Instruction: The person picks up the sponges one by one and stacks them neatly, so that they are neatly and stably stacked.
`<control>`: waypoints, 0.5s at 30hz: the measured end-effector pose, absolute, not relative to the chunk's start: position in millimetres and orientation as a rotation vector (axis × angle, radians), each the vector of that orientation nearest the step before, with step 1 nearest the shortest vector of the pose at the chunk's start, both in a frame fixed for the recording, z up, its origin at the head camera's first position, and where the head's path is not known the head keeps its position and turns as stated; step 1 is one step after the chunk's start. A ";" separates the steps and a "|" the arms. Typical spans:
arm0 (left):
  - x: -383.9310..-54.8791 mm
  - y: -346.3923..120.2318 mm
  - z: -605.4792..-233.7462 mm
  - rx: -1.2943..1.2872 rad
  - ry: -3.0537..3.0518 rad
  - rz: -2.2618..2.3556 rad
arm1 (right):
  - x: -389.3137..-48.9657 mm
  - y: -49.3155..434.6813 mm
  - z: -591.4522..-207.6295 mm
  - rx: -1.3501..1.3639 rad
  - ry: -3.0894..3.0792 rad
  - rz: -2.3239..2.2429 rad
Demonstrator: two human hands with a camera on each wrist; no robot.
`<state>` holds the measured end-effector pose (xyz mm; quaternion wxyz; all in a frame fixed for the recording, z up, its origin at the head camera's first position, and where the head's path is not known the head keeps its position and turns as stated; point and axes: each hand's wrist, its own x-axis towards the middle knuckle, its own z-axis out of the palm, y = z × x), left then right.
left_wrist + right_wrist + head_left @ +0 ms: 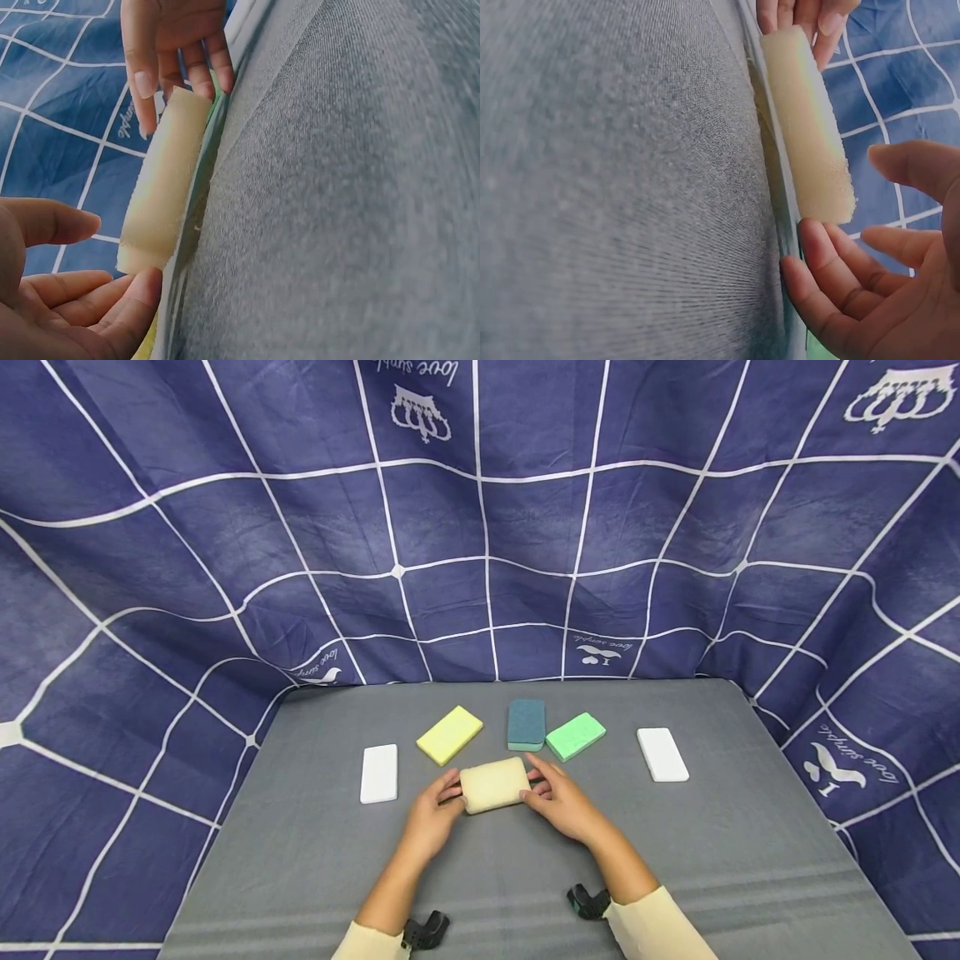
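A cream-coloured sponge block (495, 786) lies between my two hands near the middle of the grey table. My left hand (433, 814) is at its left end, fingertips right at the edge. In the left wrist view the thumb (64, 225) stands apart from the sponge, with the other fingers loosely bent by its near end. At the right end is my right hand (564, 802), spread in the same way. The right wrist view shows its fingertips (817, 236) close against the sponge's end and the thumb raised away from it.
Behind the cream sponge lie a yellow sponge (450, 735), a dark teal sponge (527, 723) and a green sponge (576, 737). A white block (378, 773) lies at the left, another white block (663, 754) at the right. A blue gridded curtain (525, 527) encloses the grey table (495, 885).
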<state>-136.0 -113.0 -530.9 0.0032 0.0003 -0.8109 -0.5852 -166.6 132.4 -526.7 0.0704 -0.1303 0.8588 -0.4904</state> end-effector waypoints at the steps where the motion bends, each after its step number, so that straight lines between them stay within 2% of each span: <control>1: -136.3 -112.2 -531.1 -0.022 -2.535 -1.824 | -165.7 132.9 -526.8 -0.381 2.573 -1.489; 15: -137.6 -98.7 -537.9 0.040 -2.470 -2.098 | -162.5 141.6 -534.3 -0.280 2.515 -1.541</control>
